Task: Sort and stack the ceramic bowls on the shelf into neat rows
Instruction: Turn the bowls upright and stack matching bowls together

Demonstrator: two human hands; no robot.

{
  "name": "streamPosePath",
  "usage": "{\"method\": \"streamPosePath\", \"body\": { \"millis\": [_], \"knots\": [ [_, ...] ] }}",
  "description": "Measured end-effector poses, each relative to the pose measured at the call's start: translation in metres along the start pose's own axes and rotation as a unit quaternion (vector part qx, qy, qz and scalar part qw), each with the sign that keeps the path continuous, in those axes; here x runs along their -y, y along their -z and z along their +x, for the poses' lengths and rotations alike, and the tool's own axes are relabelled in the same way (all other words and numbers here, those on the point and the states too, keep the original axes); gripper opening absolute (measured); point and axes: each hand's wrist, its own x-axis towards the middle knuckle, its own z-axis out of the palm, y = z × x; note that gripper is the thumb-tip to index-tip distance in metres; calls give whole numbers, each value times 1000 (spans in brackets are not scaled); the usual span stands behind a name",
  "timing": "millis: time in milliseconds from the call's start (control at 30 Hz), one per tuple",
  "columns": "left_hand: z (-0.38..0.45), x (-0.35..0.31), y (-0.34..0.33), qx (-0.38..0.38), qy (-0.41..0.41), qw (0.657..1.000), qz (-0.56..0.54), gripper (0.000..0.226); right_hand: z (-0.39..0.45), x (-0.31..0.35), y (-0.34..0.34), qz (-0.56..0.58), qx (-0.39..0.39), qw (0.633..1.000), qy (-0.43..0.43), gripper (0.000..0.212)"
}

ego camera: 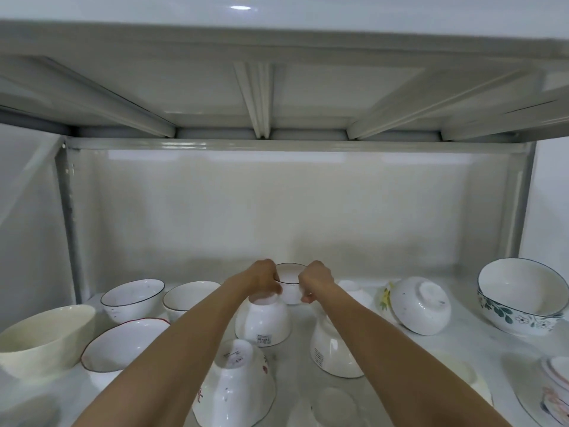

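Both hands grip one small dark-rimmed bowl [289,282] at the back centre of the shelf [480,343], left hand [264,280] on its left rim, right hand [314,282] on its right rim, fingers curled round the wall. Whether the bowl is lifted or resting I cannot tell. Risk, as I judge it: the forearms pass right over two upturned white bowls, one with a label [262,322] under the left wrist, another [332,349] under the right; pulling back low could knock them. A tipped bowl [420,309] just to the right looks unsteady and could roll if bumped. Glazed ceramic may slip in a rim-only hold. Open room: bare shelf along the back wall right of the hands, and a clear lane between the two upturned bowls. The front edge is crowded; the left side holds upright bowls, including a cream one [43,340].
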Motion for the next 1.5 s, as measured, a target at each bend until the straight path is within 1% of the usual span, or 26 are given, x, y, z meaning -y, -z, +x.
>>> {"method": "streamPosePath", "body": {
  "millis": [33,100,200,267,367,433,500,533,600,633,667,733,767,800,833,867,933,1033,1100,1167,1233,1300,1367,1433,1500],
  "knots": [
    [0,-1,1,8,7,1000,-2,17,3,-3,-2,-9,0,1000,2,20],
    [2,-2,1,21,19,1000,-3,12,4,-5,-4,-17,5,1000,7,31],
    [5,-1,-1,51,33,998,-9,12,-1,-5,-4,25,23,999,19,31],
    [7,2,-4,65,43,997,-20,15,-5,-6,-4,31,18,999,20,31],
    [8,5,-3,73,52,995,-45,16,1,-5,-5,-11,14,1000,24,30],
    [7,5,-1,79,46,993,-76,18,0,-2,-6,-72,17,997,12,26],
    [4,5,3,89,42,989,-113,27,-2,2,-7,-125,22,992,4,20],
    [2,5,5,91,43,986,-133,31,-2,5,-7,-144,23,989,16,19],
    [0,7,8,78,52,983,-156,49,-11,10,-2,-186,4,981,55,15],
    [-2,7,9,64,55,986,-145,57,-16,13,0,-216,-15,973,82,9],
    [-4,8,10,46,52,991,-113,59,-20,16,2,-249,-39,961,114,11],
    [-8,11,12,12,37,999,-21,51,-29,24,5,-295,-76,939,157,21],
    [-11,13,12,0,32,999,14,44,-33,27,5,-301,-79,935,169,18],
    [-15,13,13,-12,31,998,46,42,-37,30,5,-302,-71,934,175,12],
    [-20,13,14,-18,36,997,73,44,-40,33,4,-296,-54,938,174,7],
    [-26,11,14,-19,41,994,96,45,-42,34,3,-281,-31,945,161,13],
    [-37,9,14,-5,56,992,109,46,-47,35,2,-248,41,962,106,26],
    [-53,8,12,27,87,994,55,47,-48,28,-4,-230,139,963,19,54],
    [-59,10,10,55,124,991,10,45,-45,20,-12,-220,171,960,0,66],
    [-68,11,9,101,174,979,-27,36,-44,16,-19,-213,175,961,4,69],
    [-76,10,7,129,196,971,-46,41,-46,15,-23,-217,174,961,13,66],
    [-80,12,6,122,202,969,-70,47,-49,16,-26,-217,172,961,17,59],
    [-82,15,5,100,203,969,-94,48,-53,17,-27,-216,167,962,26,52],
    [-84,19,5,77,215,965,-129,52,-58,17,-26,-216,161,962,44,47],
    [-86,21,3,62,217,964,-138,53,-60,18,-23,-215,155,962,64,45]
  ]
}}
